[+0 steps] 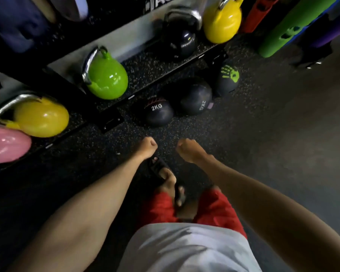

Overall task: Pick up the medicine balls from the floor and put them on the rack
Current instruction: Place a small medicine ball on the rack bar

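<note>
Three dark medicine balls lie on the speckled floor beside the rack. A small ball marked 2KG is nearest me, a larger 2KG ball is behind it to the right, and a ball with a green handprint is farthest right. The black rack runs diagonally from lower left to upper right. My left hand and my right hand hover side by side just short of the balls, both with curled fingers and holding nothing.
On the rack's bottom shelf stand kettlebells: pink, yellow, green, black and another yellow. Red and green tubes lean at the upper right. My sandalled foot stands below my hands.
</note>
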`<state>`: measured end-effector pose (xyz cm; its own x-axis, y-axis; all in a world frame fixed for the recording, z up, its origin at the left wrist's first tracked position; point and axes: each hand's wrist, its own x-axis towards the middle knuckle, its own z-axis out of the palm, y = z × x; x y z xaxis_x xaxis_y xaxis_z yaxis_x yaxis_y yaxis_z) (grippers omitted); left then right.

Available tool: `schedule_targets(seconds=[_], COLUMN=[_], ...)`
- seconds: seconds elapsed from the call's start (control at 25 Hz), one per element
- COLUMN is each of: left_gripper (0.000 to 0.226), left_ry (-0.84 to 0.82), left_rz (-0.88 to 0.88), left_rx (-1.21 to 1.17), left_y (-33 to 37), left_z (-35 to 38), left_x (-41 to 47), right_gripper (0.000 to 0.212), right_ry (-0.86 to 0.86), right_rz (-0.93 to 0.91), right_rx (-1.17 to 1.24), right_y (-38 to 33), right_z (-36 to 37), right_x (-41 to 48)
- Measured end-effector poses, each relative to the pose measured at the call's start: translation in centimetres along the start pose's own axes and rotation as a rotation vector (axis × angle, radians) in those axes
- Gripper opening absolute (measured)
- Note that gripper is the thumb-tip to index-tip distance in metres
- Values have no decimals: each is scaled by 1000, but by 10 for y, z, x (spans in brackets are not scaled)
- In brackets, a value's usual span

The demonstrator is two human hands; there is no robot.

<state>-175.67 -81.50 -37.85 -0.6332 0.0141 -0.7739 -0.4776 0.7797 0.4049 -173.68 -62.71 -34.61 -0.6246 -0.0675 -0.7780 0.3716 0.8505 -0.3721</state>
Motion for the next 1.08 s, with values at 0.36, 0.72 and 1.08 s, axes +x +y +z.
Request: schedule_targets(seconds=[0.36,0.72,1.08], left_gripper=[18,43,82], left_ry=[39,144,224], left_rz=[-344,-644,-556], left_rx=[-519,-1325,-1734], left_y=[-25,-88,-97], left_z=[50,151,167], left_x=[151,349,492], right_gripper=[26,51,63], right_ry=[-72,49,2], right_rz=[-93,-185,-186], right_rx=[-107,-117,17], right_y=[24,59,54], right_z=[-9,12,18], right_x=[204,476,639])
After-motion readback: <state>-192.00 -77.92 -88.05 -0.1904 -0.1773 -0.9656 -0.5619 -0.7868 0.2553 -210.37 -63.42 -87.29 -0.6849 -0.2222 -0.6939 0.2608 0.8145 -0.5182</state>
